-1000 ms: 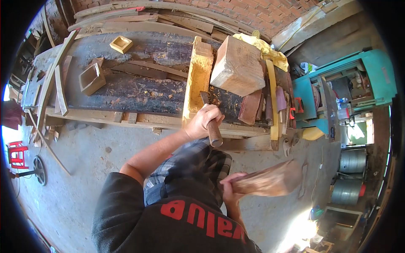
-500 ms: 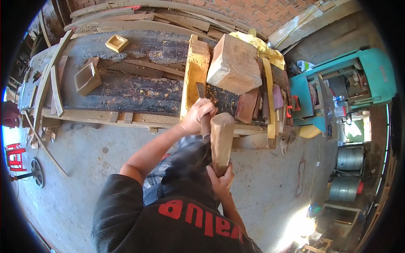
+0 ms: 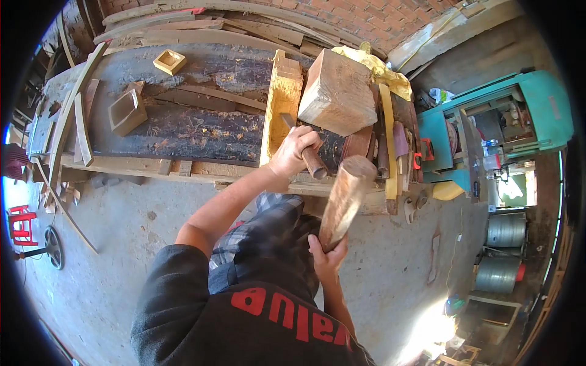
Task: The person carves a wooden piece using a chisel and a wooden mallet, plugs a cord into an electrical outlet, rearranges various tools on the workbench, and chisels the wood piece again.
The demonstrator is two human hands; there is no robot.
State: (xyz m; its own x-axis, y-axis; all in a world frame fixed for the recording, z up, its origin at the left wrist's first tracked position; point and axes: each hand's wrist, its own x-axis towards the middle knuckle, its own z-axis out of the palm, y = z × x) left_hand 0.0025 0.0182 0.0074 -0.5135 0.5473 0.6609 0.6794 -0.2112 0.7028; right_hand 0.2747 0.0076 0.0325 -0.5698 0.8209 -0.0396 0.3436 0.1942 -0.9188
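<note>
My left hand (image 3: 294, 151) is closed round the wooden handle of a chisel (image 3: 314, 165). The chisel's blade points down into the hollow of a long yellowish piece of wood (image 3: 278, 91), which lies across the bench. In my right hand (image 3: 328, 253) is a wooden mallet (image 3: 348, 198), gripped near its lower end. Its thick head stands just right of the chisel handle, apart from it. A large squared wood block (image 3: 339, 91) rests beside the yellowish piece, to the right of my left hand.
On the dark workbench (image 3: 201, 137) sit a small yellow wooden box (image 3: 169, 61) and a second hollowed block (image 3: 127, 112). Long strips (image 3: 67, 116) lean over its left end. A yellow bar (image 3: 387, 140) lies at right, near a teal machine (image 3: 546, 110).
The mallet has shifted up and right and now tilts away from the chisel. My left hand has moved slightly up and right, and the chisel leans more.
</note>
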